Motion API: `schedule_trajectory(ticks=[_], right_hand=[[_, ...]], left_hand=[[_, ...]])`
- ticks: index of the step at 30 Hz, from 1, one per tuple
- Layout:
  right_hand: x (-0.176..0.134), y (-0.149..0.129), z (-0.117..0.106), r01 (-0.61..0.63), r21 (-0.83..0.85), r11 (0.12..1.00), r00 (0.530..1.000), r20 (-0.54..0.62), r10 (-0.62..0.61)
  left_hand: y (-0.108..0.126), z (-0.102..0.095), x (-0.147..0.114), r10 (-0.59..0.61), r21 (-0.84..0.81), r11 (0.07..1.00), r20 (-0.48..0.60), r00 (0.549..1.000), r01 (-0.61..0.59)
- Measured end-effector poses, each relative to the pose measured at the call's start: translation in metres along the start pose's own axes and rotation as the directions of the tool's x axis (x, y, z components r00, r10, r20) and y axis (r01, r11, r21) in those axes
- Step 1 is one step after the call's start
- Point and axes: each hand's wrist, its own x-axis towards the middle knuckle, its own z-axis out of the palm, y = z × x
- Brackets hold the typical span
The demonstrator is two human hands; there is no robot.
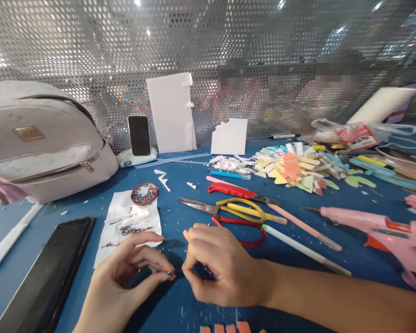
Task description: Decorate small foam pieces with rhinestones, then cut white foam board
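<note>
My left hand (pixel 119 282) pinches a tiny shiny blue bead (pixel 168 273) between thumb and fingertips. Close beside it, my right hand (pixel 225 268) is closed in a pinch on a thin dark strand (pixel 179 271) that spans the short gap between the hands. Whether the strand is thread or a needle I cannot tell. Behind my left hand, a white paper sheet (pixel 106 231) bears loose small beads (pixel 133 229) and a round red-rimmed dish (pixel 144 194) of more beads. Scissors (pixel 201 206) with yellow and red handles lie just beyond my right hand.
A phone (pixel 52 277) lies left, near a backpack (pixel 48 143); another phone (pixel 139 135) stands behind. Paper scraps (pixel 294 166), a red-handled cutter (pixel 232 190) and felt pens (pixel 301 245) lie to the right, with a pink glue gun (pixel 370 226). A perforated metal panel (pixel 118 83) closes the back.
</note>
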Motion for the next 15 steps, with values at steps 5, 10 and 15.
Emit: schedule_trajectory(ticks=[5,10,15], right_hand=[[0.0012,0.0003,-0.0001,-0.023,0.041,0.999,1.0,0.02,0.022],[0.0023,0.0007,-0.0013,-0.063,0.078,0.995,0.998,0.035,0.06],[0.003,0.0001,-0.0015,-0.09,0.107,0.99,0.996,0.023,0.088]], left_hand=[[0.0015,0.0026,-0.0006,-0.003,-0.018,1.0,-0.009,1.0,0.002],[0.0021,0.0039,-0.0018,0.043,-0.001,0.999,-0.022,0.999,-0.043],[0.0009,0.0032,-0.0021,0.088,0.015,0.996,-0.022,0.996,-0.087]])
